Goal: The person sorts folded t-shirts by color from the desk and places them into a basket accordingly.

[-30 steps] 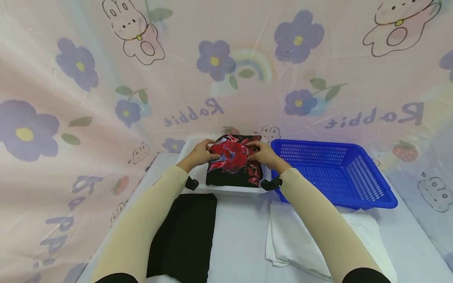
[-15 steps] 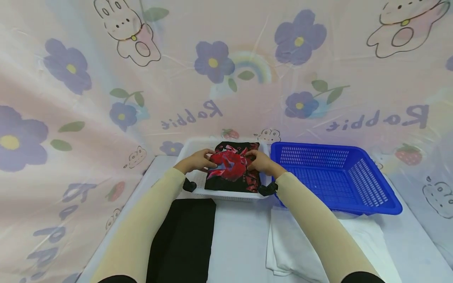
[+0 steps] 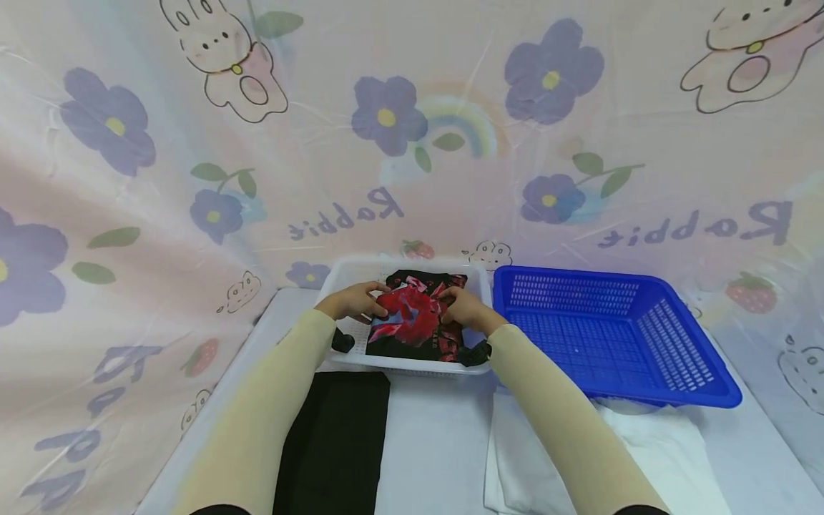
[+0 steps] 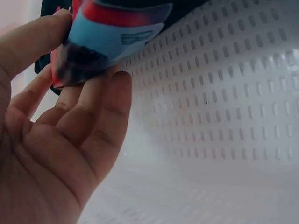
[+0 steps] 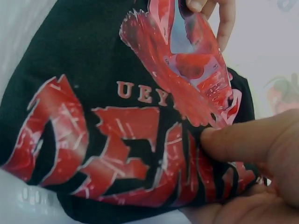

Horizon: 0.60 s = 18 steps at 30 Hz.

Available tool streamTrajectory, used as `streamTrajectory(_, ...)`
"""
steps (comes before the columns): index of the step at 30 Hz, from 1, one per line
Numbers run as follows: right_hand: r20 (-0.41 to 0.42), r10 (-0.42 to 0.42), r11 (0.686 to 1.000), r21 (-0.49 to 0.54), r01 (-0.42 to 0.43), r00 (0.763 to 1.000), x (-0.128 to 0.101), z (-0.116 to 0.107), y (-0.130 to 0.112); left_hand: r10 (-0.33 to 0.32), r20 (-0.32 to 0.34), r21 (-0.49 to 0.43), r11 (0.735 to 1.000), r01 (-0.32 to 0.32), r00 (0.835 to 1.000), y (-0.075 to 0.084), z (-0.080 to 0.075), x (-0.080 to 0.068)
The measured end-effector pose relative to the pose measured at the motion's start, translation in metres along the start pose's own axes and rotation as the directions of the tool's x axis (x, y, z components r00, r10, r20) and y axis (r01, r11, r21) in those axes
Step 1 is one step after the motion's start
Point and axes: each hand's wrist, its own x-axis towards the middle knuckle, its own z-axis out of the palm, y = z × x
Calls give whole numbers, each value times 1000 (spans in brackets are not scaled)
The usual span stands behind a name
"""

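A folded black T-shirt [image 3: 412, 325] with a glossy red print is in the white basket [image 3: 386, 363], held along both sides. My left hand [image 3: 354, 300] grips its left edge; in the left wrist view the thumb [image 4: 35, 39] lies on top and the fingers [image 4: 110, 107] are beneath. My right hand [image 3: 470, 309] pinches the right edge, thumb [image 5: 233, 142] over the red lettering and fingers under the cloth. In the left wrist view the shirt's edge [image 4: 103, 42] is raised off the perforated basket wall. The shirt's underside is hidden.
Right of the white basket stands a blue perforated basket [image 3: 573, 343]. A folded black cloth [image 3: 335, 443] lies at the front left and a folded white cloth [image 3: 669, 450] at the front right. A printed curtain [image 3: 412, 179] hangs close behind the baskets.
Both hands have lowered the T-shirt deeper into the white basket and slightly left, still gripping its sides. The head view has tilted a little upward.
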Motion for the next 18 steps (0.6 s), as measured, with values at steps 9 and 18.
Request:
streamTrajectory(9,-40,86,989,121,-80,996,13,10,8,-39,-6,-61,997,39,999,-21,4,10)
streamTrajectory(18,-99,99,995,43,-95,990,26,14,10,-74,28,-117,990,77,997,-39,-2,21)
